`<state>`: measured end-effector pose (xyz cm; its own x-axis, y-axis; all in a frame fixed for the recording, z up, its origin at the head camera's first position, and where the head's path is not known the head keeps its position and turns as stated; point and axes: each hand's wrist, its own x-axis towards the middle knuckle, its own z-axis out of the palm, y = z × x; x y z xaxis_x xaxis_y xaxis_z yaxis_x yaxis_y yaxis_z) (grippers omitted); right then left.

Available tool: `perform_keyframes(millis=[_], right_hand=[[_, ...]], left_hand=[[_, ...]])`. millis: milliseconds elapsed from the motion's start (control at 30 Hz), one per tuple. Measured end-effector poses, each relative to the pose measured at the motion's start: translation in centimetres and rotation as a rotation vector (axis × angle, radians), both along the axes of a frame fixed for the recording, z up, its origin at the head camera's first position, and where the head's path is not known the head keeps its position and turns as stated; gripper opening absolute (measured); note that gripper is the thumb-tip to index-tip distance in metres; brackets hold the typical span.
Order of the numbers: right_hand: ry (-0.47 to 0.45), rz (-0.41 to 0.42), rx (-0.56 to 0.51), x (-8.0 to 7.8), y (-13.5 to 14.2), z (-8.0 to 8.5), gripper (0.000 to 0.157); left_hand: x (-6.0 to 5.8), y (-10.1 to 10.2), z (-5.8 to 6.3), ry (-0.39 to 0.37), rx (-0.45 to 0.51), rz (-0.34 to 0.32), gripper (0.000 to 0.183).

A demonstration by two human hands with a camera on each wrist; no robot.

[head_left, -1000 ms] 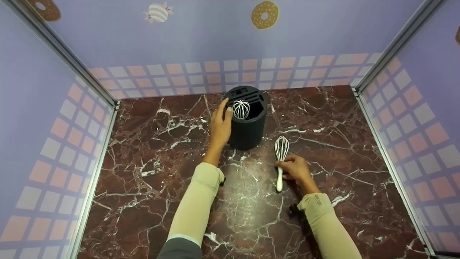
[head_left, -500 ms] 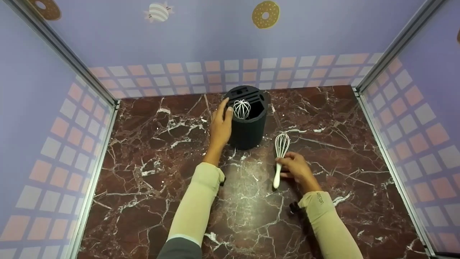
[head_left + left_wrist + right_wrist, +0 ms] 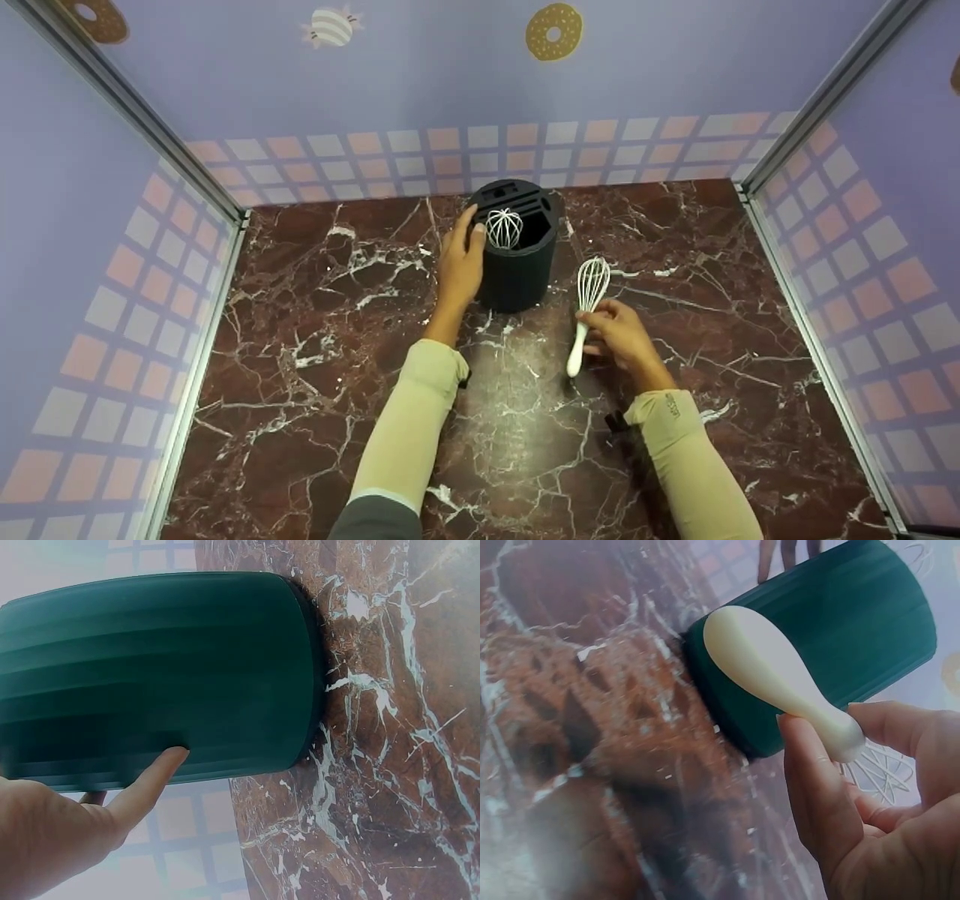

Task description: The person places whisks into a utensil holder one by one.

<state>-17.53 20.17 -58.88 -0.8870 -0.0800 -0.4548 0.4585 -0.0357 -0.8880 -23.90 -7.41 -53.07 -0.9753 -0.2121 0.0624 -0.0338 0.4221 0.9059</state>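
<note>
A black knife-and-utensil holder (image 3: 517,277) stands upright at the back middle, looking dark green in the wrist views. The wire head of one whisk (image 3: 503,229) pokes out of its wide front opening, its handle hidden inside. My left hand (image 3: 460,259) rests against the holder's left side, the thumb (image 3: 154,776) laid out straight along the wall. In front and to the right, my right hand (image 3: 619,334) pinches a second whisk (image 3: 593,281) with a white handle (image 3: 761,660) between thumb and fingertips. This whisk tilts, wires up and away, handle end low over the table.
The table (image 3: 337,420) has a dark red marble pattern with white veins. Lilac panels with pink and white checks enclose it at the back wall (image 3: 435,75), left and right. Metal rails run along the side edges.
My right hand has raised the whisk and moved it slightly away from me, its wire head tipping to the right. The left hand and the holder have stayed in place.
</note>
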Motion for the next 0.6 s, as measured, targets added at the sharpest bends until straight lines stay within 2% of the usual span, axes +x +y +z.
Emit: perform_keyframes(millis=[333, 500, 600], right_hand=[[0.058, 0.019, 0.017, -1.1, -0.9, 2.9, 0.028], [0.089, 0.033, -0.01, -1.6, -1.4, 4.8, 0.028], [0.12, 0.031, -0.037, -1.9, -1.9, 6.1, 0.034]], left_hand=[[0.1, 0.0, 0.1, -0.011, -0.009, 0.002, 0.047], [0.1, 0.0, 0.0, -0.016, -0.007, -0.015, 0.048], [0.1, 0.0, 0.0, -0.012, -0.01, -0.013, 0.047]])
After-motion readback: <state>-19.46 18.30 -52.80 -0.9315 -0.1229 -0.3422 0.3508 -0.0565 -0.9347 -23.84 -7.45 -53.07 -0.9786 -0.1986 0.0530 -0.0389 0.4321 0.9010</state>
